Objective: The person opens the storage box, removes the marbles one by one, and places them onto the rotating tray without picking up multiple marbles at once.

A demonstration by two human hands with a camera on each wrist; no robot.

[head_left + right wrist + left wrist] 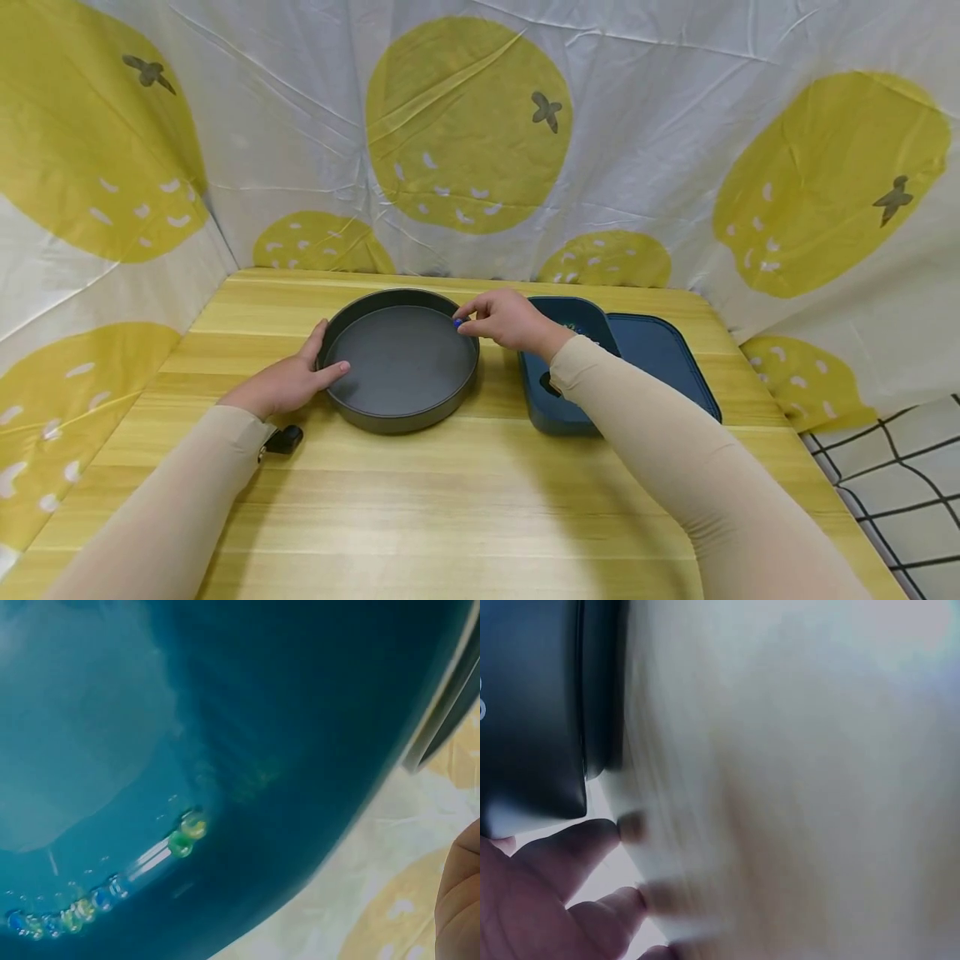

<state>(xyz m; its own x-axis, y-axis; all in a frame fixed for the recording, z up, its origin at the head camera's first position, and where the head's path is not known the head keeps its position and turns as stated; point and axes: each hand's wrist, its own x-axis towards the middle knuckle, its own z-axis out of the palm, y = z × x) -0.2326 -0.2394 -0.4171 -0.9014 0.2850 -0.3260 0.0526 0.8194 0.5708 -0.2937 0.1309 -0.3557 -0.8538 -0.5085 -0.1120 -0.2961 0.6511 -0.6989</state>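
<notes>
A round dark grey pan point(401, 358) stands left of the table's middle. My left hand point(288, 379) holds its left side, thumb over the rim and fingers outside. In the left wrist view those fingers point(574, 859) are beside the pan's wall point(529, 712). Above the pan's right rim, my right hand point(506, 319) pinches a small blue marble point(458, 322) between thumb and fingertips. A deep blue tub point(558, 421) stands right of the pan, partly hidden by my right forearm. Several glass marbles point(180, 844), green, blue and yellow, lie along the tub's inner edge in the right wrist view.
A flat blue lid or tray point(660, 358) lies right of the tub, partly behind it. The wooden table point(420, 508) extends in front. A white curtain point(300, 125) printed with yellow fruit hangs behind and at both sides.
</notes>
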